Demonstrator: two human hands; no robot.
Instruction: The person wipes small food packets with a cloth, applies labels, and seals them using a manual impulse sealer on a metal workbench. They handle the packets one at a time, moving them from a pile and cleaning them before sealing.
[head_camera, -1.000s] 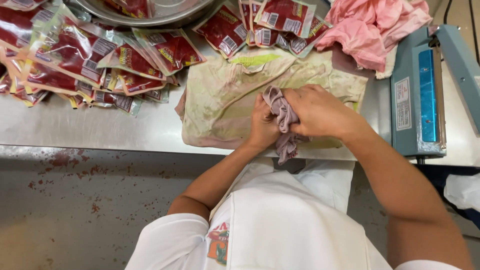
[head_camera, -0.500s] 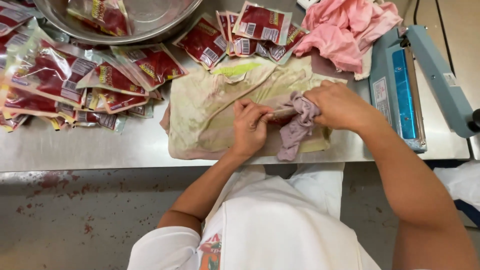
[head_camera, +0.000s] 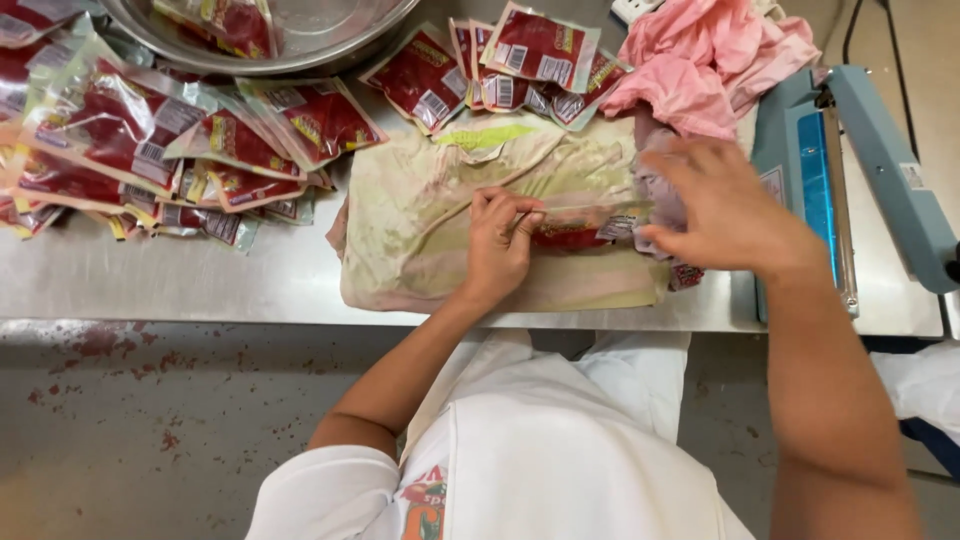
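Steel table (head_camera: 180, 285), stained cloth (head_camera: 420, 215), glossy pouch (head_camera: 575, 235)

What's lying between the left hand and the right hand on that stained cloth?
In the head view, a red-filled clear pouch lies on the stained cloth between the left hand and right hand, which holds a greyish rag.

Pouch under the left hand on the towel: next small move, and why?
Probably draw the greyish rag along the red pouch toward the left hand. The left fingers pin the pouch's near end flat on the stained towel, and the right hand presses the rag at its other end, so the middle looks unwiped.
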